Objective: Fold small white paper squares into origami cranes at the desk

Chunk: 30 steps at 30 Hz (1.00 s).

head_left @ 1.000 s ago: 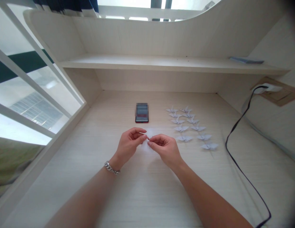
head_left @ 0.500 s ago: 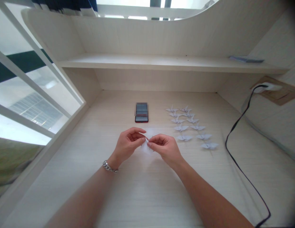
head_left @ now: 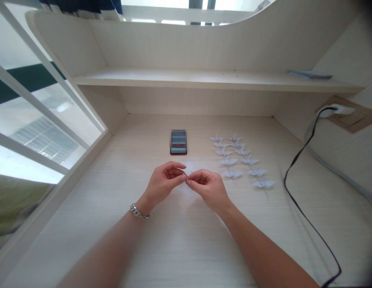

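1. Your left hand (head_left: 169, 176) is coming in from the left with thumb and fingertips pinched together, right at the centre of the tabletop (head_left: 162, 248).
2. Your right hand (head_left: 207, 186) is doing the same from the other side, thumb against index finger, and the two sets of fingertips are pretty much touching.
3. What you've got between them looks like a small piece of white paper (head_left: 187, 189), gripped from both sides. It's washed out against the pale wood, so I can't tell its folded shape.
4. Just beyond your fingers there's a phone (head_left: 178, 150), lying flat with its screen blurred out.
5. Over to the right of the phone you've got eleven folded paper birds (head_left: 229, 162) in two slanting columns, five in the left one and six in the right.
6. You're wearing a chunky silver bracelet (head_left: 139, 212) on your left wrist.
7. Far right, a black cable (head_left: 300, 211) runs down from the wall socket (head_left: 358, 117), well apart from your hands.
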Motion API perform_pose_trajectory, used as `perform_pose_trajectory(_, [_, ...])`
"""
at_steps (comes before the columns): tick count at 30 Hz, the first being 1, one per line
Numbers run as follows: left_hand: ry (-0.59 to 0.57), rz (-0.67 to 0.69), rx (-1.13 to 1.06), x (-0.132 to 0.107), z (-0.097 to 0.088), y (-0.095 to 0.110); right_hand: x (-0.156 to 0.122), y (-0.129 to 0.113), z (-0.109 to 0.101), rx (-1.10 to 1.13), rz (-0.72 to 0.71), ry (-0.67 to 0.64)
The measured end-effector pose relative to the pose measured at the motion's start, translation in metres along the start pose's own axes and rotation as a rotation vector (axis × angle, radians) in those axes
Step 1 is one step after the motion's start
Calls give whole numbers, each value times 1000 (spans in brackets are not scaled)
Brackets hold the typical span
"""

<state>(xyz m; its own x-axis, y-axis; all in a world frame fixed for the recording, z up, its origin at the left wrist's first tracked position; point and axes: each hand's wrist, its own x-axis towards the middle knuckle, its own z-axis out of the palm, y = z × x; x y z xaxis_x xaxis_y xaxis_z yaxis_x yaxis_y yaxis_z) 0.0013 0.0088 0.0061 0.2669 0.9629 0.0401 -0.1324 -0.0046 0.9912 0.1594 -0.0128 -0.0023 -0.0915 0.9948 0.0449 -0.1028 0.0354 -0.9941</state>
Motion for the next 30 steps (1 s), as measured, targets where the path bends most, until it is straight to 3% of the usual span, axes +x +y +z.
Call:
perform_pose_trajectory(13, [24, -70, -137, 2, 0, 1, -1, 0, 1, -30, 5, -19])
perform_pose_trajectory(23, [4, -53, -19, 1, 2, 1, 1, 1, 0, 8, 16, 6])
perform_pose_trajectory(30, [68, -51, 38, 1, 5, 0, 5, 1, -1, 66, 160, -13])
